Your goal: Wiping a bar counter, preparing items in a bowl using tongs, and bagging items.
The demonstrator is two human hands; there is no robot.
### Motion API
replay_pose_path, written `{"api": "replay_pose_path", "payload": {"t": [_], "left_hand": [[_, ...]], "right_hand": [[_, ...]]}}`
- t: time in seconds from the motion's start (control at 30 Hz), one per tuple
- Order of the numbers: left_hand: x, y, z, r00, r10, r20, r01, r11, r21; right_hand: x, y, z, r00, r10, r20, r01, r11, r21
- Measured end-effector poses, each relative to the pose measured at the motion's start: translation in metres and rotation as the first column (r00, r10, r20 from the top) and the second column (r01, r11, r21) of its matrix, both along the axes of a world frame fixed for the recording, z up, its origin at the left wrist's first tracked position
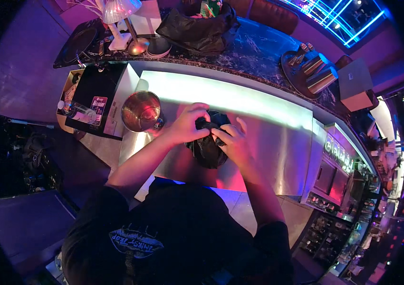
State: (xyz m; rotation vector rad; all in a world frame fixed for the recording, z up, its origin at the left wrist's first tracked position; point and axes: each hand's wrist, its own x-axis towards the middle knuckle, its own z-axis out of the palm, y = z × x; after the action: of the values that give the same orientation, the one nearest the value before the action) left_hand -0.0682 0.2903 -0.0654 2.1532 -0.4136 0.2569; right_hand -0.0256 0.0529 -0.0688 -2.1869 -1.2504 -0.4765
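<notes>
A black plastic bag (209, 153), bunched at its top, stands on the stainless steel counter (277, 149) in front of me. My left hand (192, 123) grips the bunched top from the left, thumb and fingers closed on the plastic. From the right, my right hand (233, 139) pinches the same gathered part, with one finger raised. What the bag holds is hidden. Left of my left forearm, a shiny metal bucket (141, 111) rests on the steel surface.
Behind the steel counter runs a raised dark marble bar top (259, 46) with a large black bag (198, 30), stacked plates (159, 48) and a round tray of metal shakers (321, 76). A black box (97, 96) and a clear bottle (82, 113) are at the left.
</notes>
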Motion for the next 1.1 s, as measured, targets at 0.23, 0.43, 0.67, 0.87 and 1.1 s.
{"api": "replay_pose_path", "payload": {"t": [0.23,0.43,0.67,0.87,1.1], "left_hand": [[-0.034,-0.031,-0.009,0.926,0.235,-0.296,-0.269,0.96,-0.079],[-0.033,-0.028,-0.004,0.916,0.257,-0.31,-0.311,0.94,-0.141],[-0.026,-0.014,-0.017,0.863,0.134,-0.488,-0.028,0.975,0.22],[-0.027,-0.01,0.01,0.904,-0.017,-0.428,-0.097,0.965,-0.242],[-0.042,-0.027,0.002,0.96,0.244,-0.138,-0.241,0.97,0.037]], "right_hand": [[-0.005,0.014,-0.016,0.97,-0.164,-0.178,0.19,0.971,0.143],[-0.002,0.024,-0.008,0.962,-0.255,-0.095,0.266,0.955,0.13],[-0.009,0.03,-0.014,0.968,-0.247,-0.043,0.249,0.964,0.089],[0.002,0.028,-0.021,0.955,-0.282,0.088,0.276,0.959,0.069],[0.001,0.022,-0.018,0.972,-0.231,0.052,0.228,0.972,0.053]]}}
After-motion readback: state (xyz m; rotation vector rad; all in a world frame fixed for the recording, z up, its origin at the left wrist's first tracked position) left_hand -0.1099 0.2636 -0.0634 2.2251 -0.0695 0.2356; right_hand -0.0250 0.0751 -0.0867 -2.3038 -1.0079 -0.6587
